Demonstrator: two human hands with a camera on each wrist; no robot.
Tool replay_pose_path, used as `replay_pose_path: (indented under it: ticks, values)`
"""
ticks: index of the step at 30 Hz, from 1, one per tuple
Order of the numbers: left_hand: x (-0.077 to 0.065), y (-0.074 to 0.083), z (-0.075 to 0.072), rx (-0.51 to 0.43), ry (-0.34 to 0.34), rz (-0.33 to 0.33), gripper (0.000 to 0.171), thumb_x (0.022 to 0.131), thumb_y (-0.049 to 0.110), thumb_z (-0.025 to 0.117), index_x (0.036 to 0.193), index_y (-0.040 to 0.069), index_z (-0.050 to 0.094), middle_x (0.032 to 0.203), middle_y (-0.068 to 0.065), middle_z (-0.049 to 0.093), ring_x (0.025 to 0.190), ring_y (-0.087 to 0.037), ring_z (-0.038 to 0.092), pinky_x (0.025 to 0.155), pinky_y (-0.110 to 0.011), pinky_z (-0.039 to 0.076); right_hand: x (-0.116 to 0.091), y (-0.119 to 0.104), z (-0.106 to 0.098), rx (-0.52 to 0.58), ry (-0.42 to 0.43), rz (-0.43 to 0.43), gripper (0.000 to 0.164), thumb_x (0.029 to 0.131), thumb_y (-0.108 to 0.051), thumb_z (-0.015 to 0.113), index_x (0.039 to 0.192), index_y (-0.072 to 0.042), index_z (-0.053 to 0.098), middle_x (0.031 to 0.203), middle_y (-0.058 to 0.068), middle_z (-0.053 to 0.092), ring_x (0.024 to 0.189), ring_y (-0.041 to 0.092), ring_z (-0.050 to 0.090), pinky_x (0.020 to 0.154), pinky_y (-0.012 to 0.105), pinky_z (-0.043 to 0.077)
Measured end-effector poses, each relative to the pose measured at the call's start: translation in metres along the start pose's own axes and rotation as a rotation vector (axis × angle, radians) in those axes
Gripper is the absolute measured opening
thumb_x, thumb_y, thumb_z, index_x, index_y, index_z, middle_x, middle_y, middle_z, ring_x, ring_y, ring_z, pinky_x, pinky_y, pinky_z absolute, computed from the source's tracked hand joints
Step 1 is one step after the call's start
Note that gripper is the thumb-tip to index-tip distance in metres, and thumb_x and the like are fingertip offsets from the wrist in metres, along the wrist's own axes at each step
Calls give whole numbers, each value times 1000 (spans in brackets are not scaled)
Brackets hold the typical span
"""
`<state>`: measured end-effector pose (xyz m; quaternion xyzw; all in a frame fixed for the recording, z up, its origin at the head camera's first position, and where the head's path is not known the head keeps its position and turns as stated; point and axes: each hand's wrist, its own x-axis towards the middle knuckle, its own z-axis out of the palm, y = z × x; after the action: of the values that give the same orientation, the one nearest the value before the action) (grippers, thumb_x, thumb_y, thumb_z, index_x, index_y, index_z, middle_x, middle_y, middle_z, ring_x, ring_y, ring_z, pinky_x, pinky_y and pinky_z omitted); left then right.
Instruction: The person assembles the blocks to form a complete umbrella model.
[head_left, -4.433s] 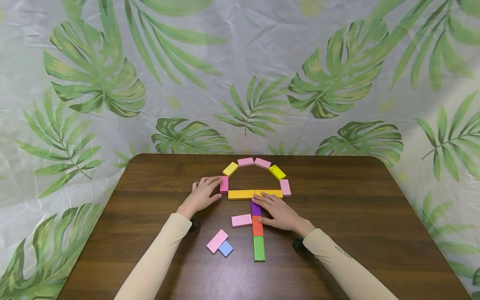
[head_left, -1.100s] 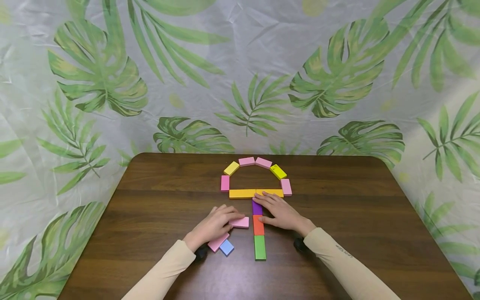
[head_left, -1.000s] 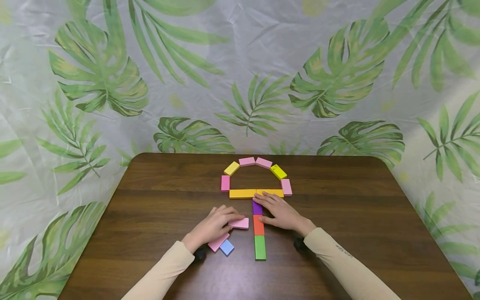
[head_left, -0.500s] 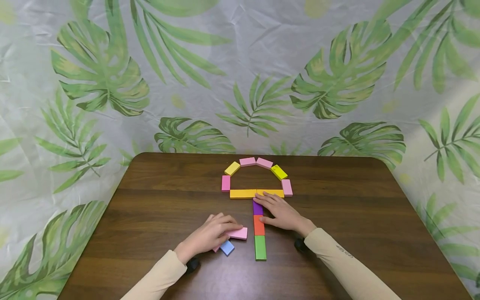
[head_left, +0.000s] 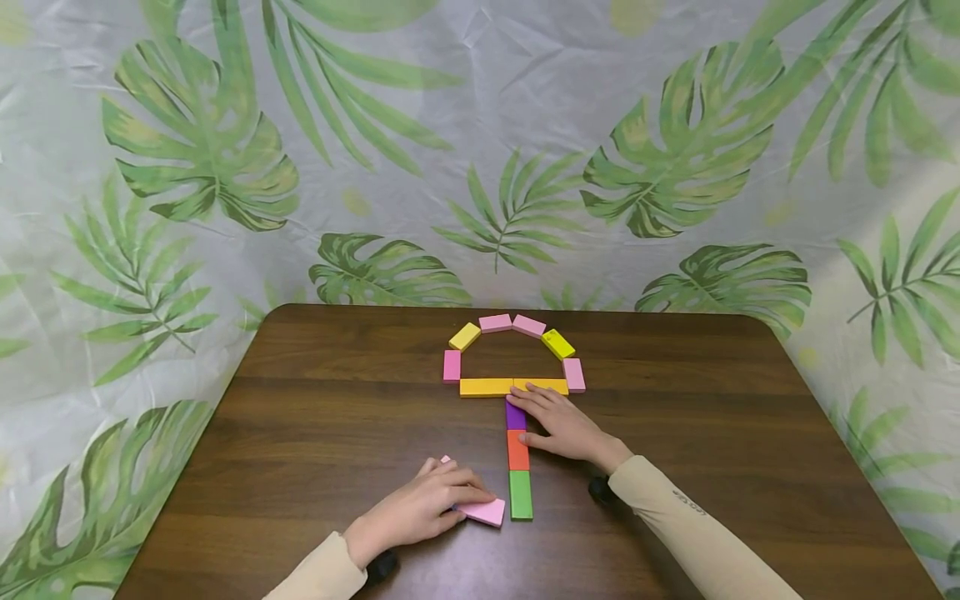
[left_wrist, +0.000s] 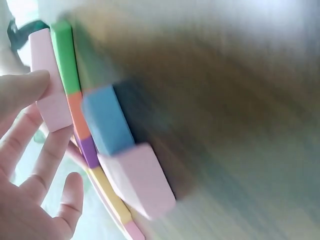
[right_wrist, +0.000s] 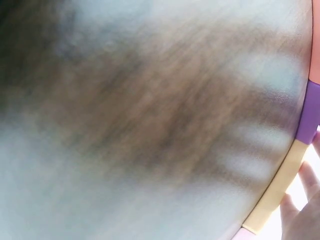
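My left hand [head_left: 420, 508] pinches a pink block [head_left: 483, 512] between thumb and fingers, just left of the green block [head_left: 521, 497]. In the left wrist view a blue block [left_wrist: 107, 122] touches a second pink block [left_wrist: 142, 182]; my hand mostly hides both from the head camera. My right hand [head_left: 566, 429] rests with fairly straight fingers on the right orange-yellow block [head_left: 547, 386], its thumb at the red-orange block [head_left: 517, 452]. Between these sits a purple block [head_left: 515, 415]. Purple, red-orange and green stand end to end in a column.
Above the orange-yellow row [head_left: 483, 387], pink and yellow blocks form an arch, with a yellow block [head_left: 465, 336] on its left and a bright yellow block [head_left: 558, 343] on its right. A leaf-patterned cloth [head_left: 495, 167] hangs behind the brown table [head_left: 300, 417].
My left hand left the arch's left side and took the loose pink block. It brought that block toward me, beside the green block's lower end. My right hand stayed put.
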<state>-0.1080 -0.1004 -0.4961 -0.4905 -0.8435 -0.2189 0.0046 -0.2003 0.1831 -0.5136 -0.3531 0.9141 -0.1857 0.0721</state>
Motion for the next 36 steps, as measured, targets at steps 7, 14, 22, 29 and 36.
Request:
replay_pose_path:
  ticks: [7, 14, 22, 29, 36]
  values:
    - [-3, 10, 12, 49, -4, 53, 36, 83, 8, 70, 117, 19, 69, 111, 12, 60, 105, -7, 51, 83, -26, 34, 0, 1, 1, -7, 7, -3, 69, 93, -45, 55, 149, -11, 34, 153, 7, 31, 142, 28, 20, 113, 48, 15]
    - [-4, 15, 17, 104, -42, 83, 38, 81, 15, 73, 118, 19, 68, 110, 10, 60, 103, -9, 52, 82, -24, 36, 0, 0, 0, -7, 0, 5, 69, 93, -45, 55, 149, -11, 35, 153, 7, 31, 142, 29, 21, 113, 48, 15]
    - [-3, 17, 21, 117, -79, 106, 47, 78, 28, 78, 122, 19, 65, 107, 8, 57, 98, -7, 53, 83, -20, 40, 0, 0, 0, -6, 0, 4, 69, 93, -46, 55, 149, -11, 34, 153, 6, 31, 142, 29, 20, 113, 48, 14]
    - [2, 19, 22, 132, -105, 103, 51, 76, 36, 78, 123, 22, 64, 101, 10, 56, 93, -5, 54, 78, -16, 36, 0, 2, 1, -11, -2, 3, 69, 93, -47, 54, 150, -12, 34, 153, 6, 31, 142, 28, 20, 113, 48, 14]
    - [5, 23, 20, 161, -125, 96, 54, 75, 43, 76, 124, 25, 64, 99, 11, 54, 92, -5, 50, 77, -18, 37, 1, 2, 1, -12, -7, 10, 69, 94, -47, 54, 150, -12, 34, 154, 6, 30, 142, 28, 20, 113, 48, 14]
